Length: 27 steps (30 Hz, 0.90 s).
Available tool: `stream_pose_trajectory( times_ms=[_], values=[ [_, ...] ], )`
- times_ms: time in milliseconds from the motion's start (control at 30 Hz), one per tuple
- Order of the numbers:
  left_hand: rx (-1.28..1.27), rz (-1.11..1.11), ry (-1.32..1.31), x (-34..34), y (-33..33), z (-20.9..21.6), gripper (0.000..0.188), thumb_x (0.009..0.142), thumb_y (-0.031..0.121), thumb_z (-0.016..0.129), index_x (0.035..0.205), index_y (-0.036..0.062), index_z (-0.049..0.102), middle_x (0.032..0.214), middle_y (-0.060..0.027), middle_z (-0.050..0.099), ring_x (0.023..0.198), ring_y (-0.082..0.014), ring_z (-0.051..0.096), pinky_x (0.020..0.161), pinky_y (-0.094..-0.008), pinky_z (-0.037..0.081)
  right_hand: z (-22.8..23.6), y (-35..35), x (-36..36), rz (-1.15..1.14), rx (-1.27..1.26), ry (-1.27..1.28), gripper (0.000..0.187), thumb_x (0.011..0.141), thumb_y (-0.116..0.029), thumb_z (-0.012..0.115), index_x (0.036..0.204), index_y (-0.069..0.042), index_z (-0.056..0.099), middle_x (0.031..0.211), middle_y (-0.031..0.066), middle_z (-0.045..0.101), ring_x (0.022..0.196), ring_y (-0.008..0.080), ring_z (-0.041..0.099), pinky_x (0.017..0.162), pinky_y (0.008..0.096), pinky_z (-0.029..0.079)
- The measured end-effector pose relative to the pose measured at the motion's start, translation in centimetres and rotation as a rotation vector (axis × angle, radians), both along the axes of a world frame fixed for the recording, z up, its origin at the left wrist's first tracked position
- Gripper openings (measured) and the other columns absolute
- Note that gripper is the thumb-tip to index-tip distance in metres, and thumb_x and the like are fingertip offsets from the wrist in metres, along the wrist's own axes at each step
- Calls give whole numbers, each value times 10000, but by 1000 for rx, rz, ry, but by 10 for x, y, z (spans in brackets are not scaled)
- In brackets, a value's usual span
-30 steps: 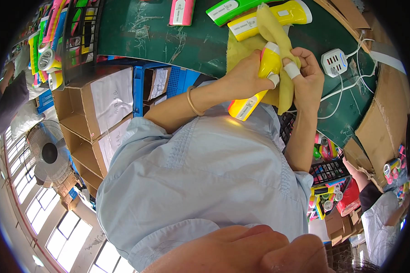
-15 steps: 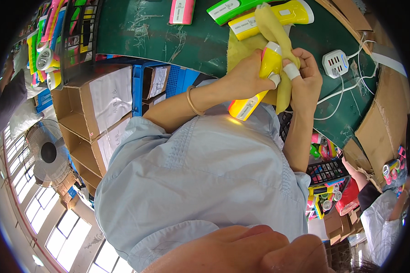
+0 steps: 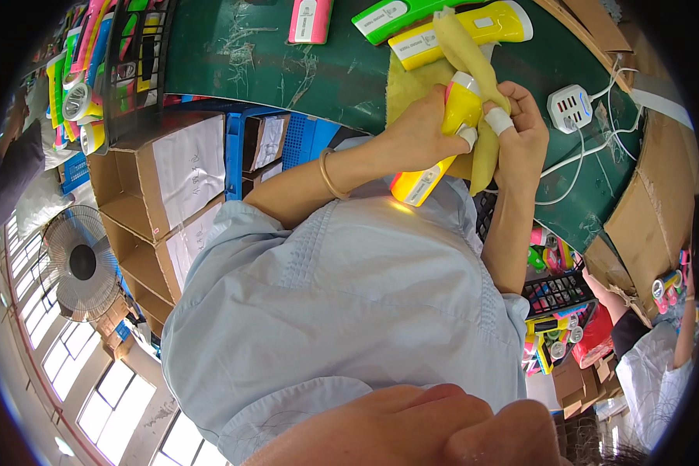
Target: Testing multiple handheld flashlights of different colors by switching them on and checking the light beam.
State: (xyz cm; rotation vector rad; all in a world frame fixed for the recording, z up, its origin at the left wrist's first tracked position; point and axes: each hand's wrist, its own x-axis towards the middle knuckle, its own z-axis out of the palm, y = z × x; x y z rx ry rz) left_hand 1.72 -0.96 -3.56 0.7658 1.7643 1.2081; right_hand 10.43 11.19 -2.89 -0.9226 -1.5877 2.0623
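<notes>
My left hand (image 3: pixel 426 128) is wrapped round a yellow flashlight (image 3: pixel 462 107), its thumb lying across the body. One end of the flashlight points at my shirt and throws an orange glow there. Beside it, my right hand (image 3: pixel 523 144) pinches a folded yellow cloth (image 3: pixel 485 155) against the flashlight's side. White tape covers a finger of that hand, and the left thumb has some too. On the green table (image 3: pixel 334 85) beyond lie another yellow flashlight (image 3: pixel 493 25), a green flashlight (image 3: pixel 388 17) and a pink one (image 3: pixel 311 19).
A white USB charging hub (image 3: pixel 569 107) with cables sits at the table's right. Black baskets (image 3: pixel 136 70) of colourful flashlights stand left and lower right. Cardboard boxes (image 3: pixel 136 186), a blue crate (image 3: pixel 237 147) and a fan (image 3: pixel 81 260) are at left. Another person's sleeve (image 3: pixel 656 365) shows at right.
Both my hands stay in nearly the same place on the flashlight and cloth. At the far right, the other person's arm has shifted.
</notes>
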Motion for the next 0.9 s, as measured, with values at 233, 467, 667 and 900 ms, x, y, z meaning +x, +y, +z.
stream_pose_trajectory(
  times_ms=[233, 467, 667, 900],
  values=[
    [-15, 36, -38, 0, 2, 1, 556, 666, 199, 663, 1077, -77, 410, 960, -192, 542, 890, -278, 562, 754, -339, 456, -4, 0, 0, -1, -11, 8, 193, 800, 45, 503, 988, 8, 524, 957, 87, 601, 811, 110, 565, 708, 212, 451],
    [81, 0, -48, -2, 0, -7, 457, 783, 185, 581, 1145, -17, 389, 957, -122, 537, 804, -191, 575, 687, -297, 482, -8, 2, 9, -115, -55, 50, 292, 817, 13, 526, 1102, 14, 459, 1106, 113, 539, 1002, 156, 521, 824, 249, 432],
    [94, 33, -363, -5, -2, 8, 369, 832, 219, 557, 1099, 9, 414, 818, -75, 547, 573, -149, 575, 495, -286, 484, 18, 17, 37, -411, 952, -51, 186, 819, -7, 552, 995, 32, 507, 1067, 148, 531, 936, 210, 555, 780, 315, 482],
    [104, 67, -549, -5, -2, 10, 341, 855, 253, 540, 1087, 32, 422, 808, -75, 548, 586, -155, 570, 494, -289, 480, 27, -6, 90, 176, 1159, -684, 175, 722, 14, 564, 893, -13, 547, 881, 128, 526, 872, 321, 507, 750, 401, 409]
  ],
)
